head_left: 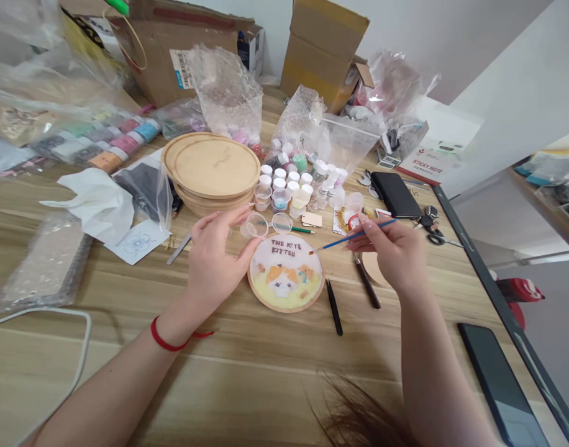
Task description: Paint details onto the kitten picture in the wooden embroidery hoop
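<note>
My left hand (222, 254) is closed around a small clear plastic cup (257, 226), whose attached lid (281, 223) stands out to the right. Between the fingers of my right hand (396, 251) is a slim blue paintbrush (354, 236), its bristles pointing left over the upper right edge of a round wooden plaque (287, 273). On the plaque are dark letters above an orange and white cat on yellow. Black tweezers (333, 307) lie at its right. Beyond them rests a dark-handled tool (366, 282), partly over a small wooden disc (376, 268).
Round wooden boards (210, 164) are stacked behind my left hand. Several white-capped jars (292, 181) stand at the back, near bags and cardboard boxes (322, 49). A phone (499, 385) lies by the right table edge, and a white cable (86, 341) curves at left.
</note>
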Motion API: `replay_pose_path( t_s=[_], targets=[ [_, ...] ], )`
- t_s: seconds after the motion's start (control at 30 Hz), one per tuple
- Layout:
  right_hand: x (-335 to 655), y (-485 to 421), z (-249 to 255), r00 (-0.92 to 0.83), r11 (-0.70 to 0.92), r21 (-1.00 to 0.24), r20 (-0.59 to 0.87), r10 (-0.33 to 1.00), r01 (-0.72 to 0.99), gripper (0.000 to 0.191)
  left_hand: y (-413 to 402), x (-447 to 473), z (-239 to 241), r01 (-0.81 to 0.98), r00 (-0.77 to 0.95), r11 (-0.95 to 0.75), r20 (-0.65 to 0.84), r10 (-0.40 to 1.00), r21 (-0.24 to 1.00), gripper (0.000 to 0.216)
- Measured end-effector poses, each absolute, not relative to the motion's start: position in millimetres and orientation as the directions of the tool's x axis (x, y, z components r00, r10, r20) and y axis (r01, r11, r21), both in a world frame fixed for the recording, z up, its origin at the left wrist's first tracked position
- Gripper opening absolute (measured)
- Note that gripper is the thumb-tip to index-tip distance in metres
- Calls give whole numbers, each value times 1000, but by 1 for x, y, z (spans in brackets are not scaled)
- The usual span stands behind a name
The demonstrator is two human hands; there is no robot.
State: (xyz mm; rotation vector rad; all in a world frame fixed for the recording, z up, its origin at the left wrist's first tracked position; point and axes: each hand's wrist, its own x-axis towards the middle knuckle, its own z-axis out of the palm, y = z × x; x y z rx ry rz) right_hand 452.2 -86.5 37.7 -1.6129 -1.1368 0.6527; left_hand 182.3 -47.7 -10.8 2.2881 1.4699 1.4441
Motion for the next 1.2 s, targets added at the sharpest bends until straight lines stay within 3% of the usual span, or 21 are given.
replay_pose_path(
  t_s=[0.4,1.2],
  targets=[
    [453,-90,45,428,-10,-945,138,893,326,36,-47,182,-11,712,104,-525,669,736,466,41],
    [452,-90,42,406,-20,-927,145,902,376,39,-47,183,-10,675,121,-576,701,703,461,44]
  ],
)
